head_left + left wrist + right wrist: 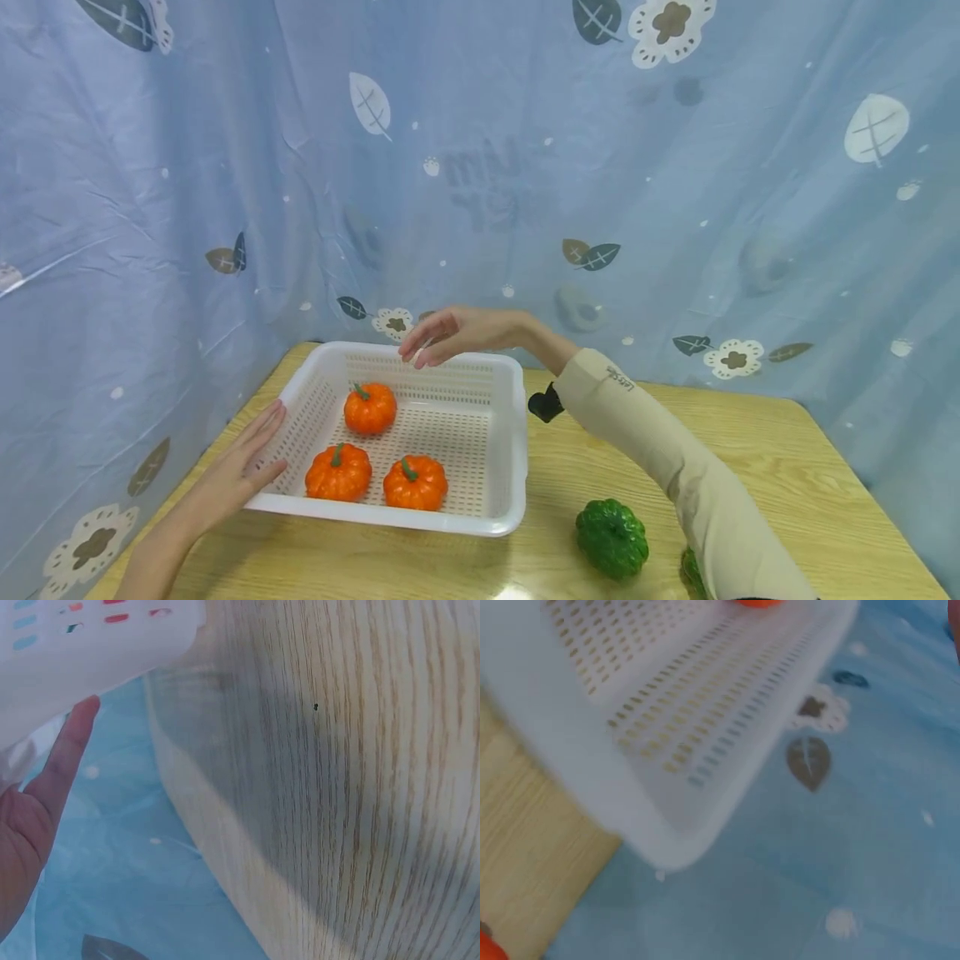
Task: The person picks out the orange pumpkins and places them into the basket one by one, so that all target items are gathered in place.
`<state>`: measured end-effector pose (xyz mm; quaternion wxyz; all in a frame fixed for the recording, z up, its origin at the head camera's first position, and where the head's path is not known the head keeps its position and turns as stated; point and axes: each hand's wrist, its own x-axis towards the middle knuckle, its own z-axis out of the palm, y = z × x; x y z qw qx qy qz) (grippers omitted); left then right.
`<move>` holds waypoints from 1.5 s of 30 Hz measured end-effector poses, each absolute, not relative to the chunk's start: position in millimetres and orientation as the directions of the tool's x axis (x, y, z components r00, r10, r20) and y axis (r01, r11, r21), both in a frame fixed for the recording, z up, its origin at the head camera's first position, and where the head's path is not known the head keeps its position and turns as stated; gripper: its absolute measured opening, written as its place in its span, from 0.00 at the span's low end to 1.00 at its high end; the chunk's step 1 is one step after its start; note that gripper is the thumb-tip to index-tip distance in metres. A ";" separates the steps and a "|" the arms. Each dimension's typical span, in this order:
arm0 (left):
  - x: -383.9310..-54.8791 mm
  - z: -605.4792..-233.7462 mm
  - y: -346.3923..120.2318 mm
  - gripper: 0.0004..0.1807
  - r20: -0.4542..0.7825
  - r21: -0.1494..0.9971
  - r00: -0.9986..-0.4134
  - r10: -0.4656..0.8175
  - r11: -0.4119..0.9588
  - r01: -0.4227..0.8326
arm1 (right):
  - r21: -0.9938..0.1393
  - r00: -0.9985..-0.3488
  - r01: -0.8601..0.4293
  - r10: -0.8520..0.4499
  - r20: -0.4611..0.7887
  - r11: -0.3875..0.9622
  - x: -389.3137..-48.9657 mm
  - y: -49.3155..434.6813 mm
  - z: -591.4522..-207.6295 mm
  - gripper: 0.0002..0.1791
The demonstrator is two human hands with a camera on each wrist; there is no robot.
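Observation:
A white plastic basket (506, 433) with slotted walls stands on the table's left side. Three small orange pumpkins with green stems lie in it: one at the back (371, 410), one front left (338, 474) and one front right (416, 484). My left hand (236, 467) is at the basket's left rim, fingers straight, thumb spread toward the front; a straight finger (71, 742) lies along the outer wall in the left wrist view. Over the far rim hangs my right hand (461, 332), palm down, fingers loosely bent, holding nothing.
A green pumpkin (612, 538) sits on the wooden table (750, 467) right of the basket. Another green thing (693, 573) is mostly hidden by my right sleeve (675, 467). A patterned blue curtain (480, 167) hangs behind and at the sides. Something orange (490, 948) shows in the right wrist view's corner.

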<state>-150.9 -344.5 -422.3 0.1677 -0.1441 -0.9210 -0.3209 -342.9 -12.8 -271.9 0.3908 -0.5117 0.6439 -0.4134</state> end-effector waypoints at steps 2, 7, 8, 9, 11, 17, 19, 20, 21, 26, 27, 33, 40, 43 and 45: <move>-150.6 -420.6 -346.0 0.39 0.389 0.549 -0.909 0.153 0.754 0.362 | -0.923 -0.229 -0.367 -0.973 -0.027 0.112 -340.0 3.8 -266.9 0.18; -151.1 -416.9 -351.1 0.40 0.382 0.557 -0.913 0.142 0.753 0.350 | -0.882 -0.384 -0.457 -0.920 0.082 0.112 -331.3 47.0 -266.0 0.17; -151.0 -416.8 -352.1 0.39 0.386 0.553 -0.911 0.142 0.755 0.352 | -0.877 -0.412 -0.464 -0.907 0.092 0.122 -329.7 56.0 -267.8 0.17; -151.1 -416.7 -353.0 0.39 0.391 0.548 -0.909 0.144 0.757 0.355 | -0.876 -0.438 -0.465 -0.893 0.099 0.131 -328.6 65.4 -270.8 0.17; -151.1 -416.9 -354.8 0.39 0.397 0.537 -0.906 0.144 0.765 0.357 | -0.879 -0.485 -0.452 -0.869 0.099 0.151 -327.3 84.9 -279.1 0.18; -150.1 -417.7 -359.3 0.39 0.406 0.526 -0.903 0.141 0.772 0.357 | -0.917 -0.588 -0.360 -0.805 0.082 0.170 -333.8 144.9 -313.8 0.24; -148.7 -418.5 -360.3 0.39 0.407 0.530 -0.903 0.140 0.769 0.358 | -0.929 -0.606 -0.336 -0.791 0.087 0.155 -340.7 163.4 -326.6 0.25; -147.9 -419.0 -360.7 0.39 0.406 0.531 -0.903 0.138 0.769 0.356 | -0.933 -0.615 -0.328 -0.784 0.090 0.150 -344.2 172.2 -332.4 0.26; -147.2 -419.6 -361.1 0.39 0.405 0.532 -0.904 0.136 0.769 0.354 | -0.936 -0.621 -0.323 -0.778 0.098 0.140 -348.3 180.7 -338.2 0.26; -146.0 -421.6 -361.0 0.39 0.410 0.524 -0.903 0.130 0.777 0.350 | -0.959 -0.647 -0.272 -0.753 0.121 0.081 -364.0 214.7 -355.7 0.29; -146.3 -421.9 -360.6 0.39 0.415 0.522 -0.901 0.130 0.777 0.352 | -0.963 -0.653 -0.261 -0.748 0.119 0.074 -365.8 219.5 -357.4 0.29; -147.6 -423.5 -356.7 0.40 0.420 0.518 -0.898 0.128 0.779 0.353 | -0.978 -0.677 -0.199 -0.731 0.088 0.067 -378.0 239.1 -370.0 0.33; -152.9 -426.5 -352.8 0.40 0.431 0.526 -0.891 0.141 0.763 0.375 | -0.988 -0.723 -0.140 -0.688 0.056 0.067 -389.4 254.3 -386.5 0.35; -155.3 -428.2 -349.4 0.40 0.438 0.531 -0.885 0.158 0.749 0.396 | -0.989 -0.745 -0.118 -0.666 0.027 0.092 -391.0 261.7 -391.9 0.36; -157.1 -429.0 -346.8 0.40 0.439 0.532 -0.884 0.163 0.745 0.402 | -0.989 -0.762 -0.103 -0.648 0.011 0.104 -391.4 266.8 -394.6 0.36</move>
